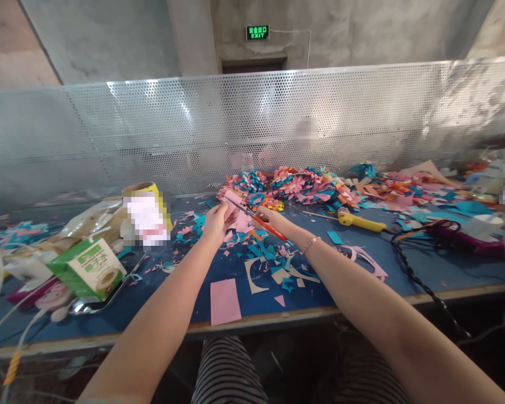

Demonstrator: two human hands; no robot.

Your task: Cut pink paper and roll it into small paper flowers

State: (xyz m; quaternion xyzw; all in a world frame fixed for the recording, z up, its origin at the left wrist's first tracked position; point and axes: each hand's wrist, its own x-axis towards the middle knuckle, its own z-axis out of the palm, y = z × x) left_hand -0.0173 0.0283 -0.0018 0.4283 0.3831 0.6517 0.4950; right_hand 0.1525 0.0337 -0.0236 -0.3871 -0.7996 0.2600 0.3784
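Head view: the left hand pinches a pink sheet piece between thumb and fingers, above the blue table. The right hand grips orange-handled scissors, blades against the piece. Judged light, thin and flexible, the piece would likely crease or tear easily; an edge pinch clear of the blades suits it. The scissors appear rigid, best held by the handles. Containers: a green-and-white drink carton rests on a shiny-rimmed tray; carton contents not visible. Yellow canister behind: interior cannot be determined.
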